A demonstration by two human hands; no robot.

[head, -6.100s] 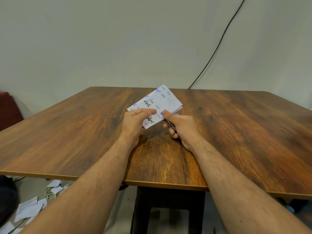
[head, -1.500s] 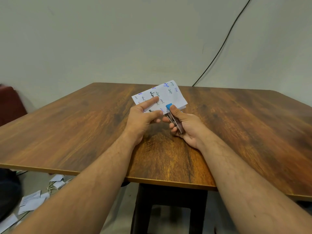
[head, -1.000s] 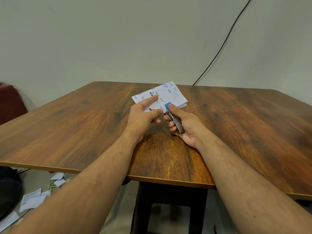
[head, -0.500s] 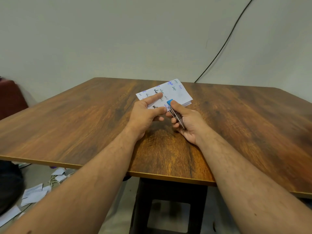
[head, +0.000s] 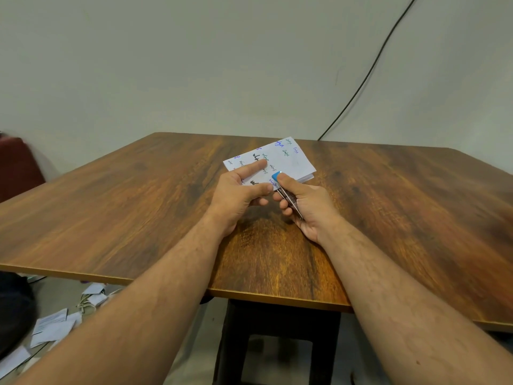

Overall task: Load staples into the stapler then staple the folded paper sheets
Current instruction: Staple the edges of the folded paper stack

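Wood bench, paper pinned, stapler at the near edge

Wooden bench (head: 138,212) carries the work near its middle. From the left: the left hand (head: 236,195) lies on the paper (head: 288,162), forefinger stretched flat across the written face and thumb at the near edge, so its grip is closed on the sheets and presses them down. The folded stack sits just beyond both hands, its thick edge turned to the right.

Next comes the stapler (head: 287,194), a slim metal body with a blue tip that overlaps the paper's near edge. The right hand (head: 305,207) is wrapped around it, thumb on top by the blue tip, grip closed on the tool.

The step in hand looks like the stapling squeeze; whether staples are loaded cannot be told. To do it well:
- Keep the left forefinger flat so the layers do not fan or slide.
- Seat the edge fully into the stapler's mouth before pressing.
- Squeeze straight, in one firm stroke; a slanted press may bend the staple.
- Keep left fingertips off the blue tip.
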